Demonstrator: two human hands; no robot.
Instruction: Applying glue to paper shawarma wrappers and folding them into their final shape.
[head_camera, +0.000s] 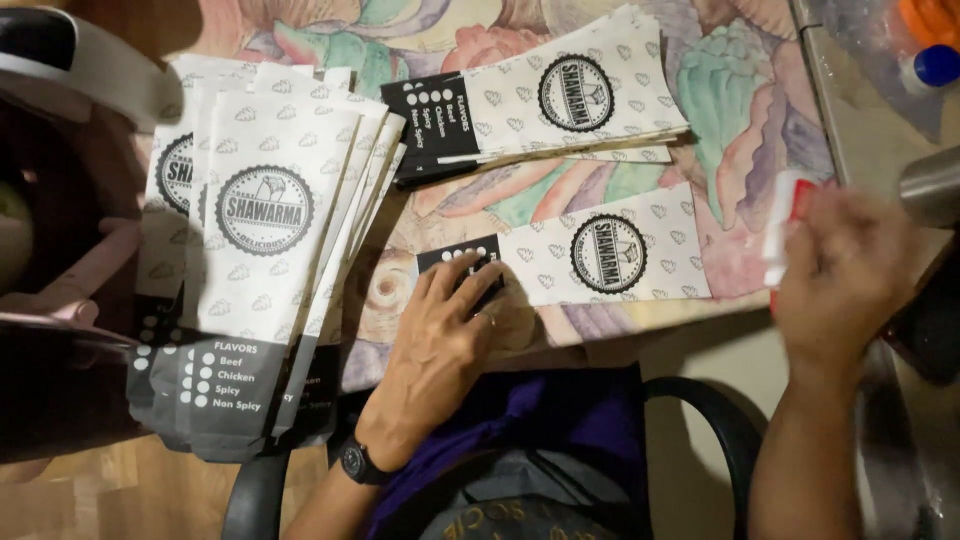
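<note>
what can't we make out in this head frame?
- Head view: white and red item in right hand is motion-blurred and mostly covered by the fingers; its kind is unclear.
- Dark end of the single paper sleeve is partly covered by left hand.
- Lower sleeves in the fanned stack are hidden by those on top.
- Metal cylinder is cut off by the right edge.

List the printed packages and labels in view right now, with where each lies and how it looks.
Single paper sleeve: under the left hand; long, white, round black emblem, dark end.
Fanned sleeve stack: far left, overlapping; same white print, grey-black bottoms.
Second sleeve pile: top centre, lying sideways; white with black end panel.
White-and-red item: in the right hand, blurred; its kind cannot be told.
</note>
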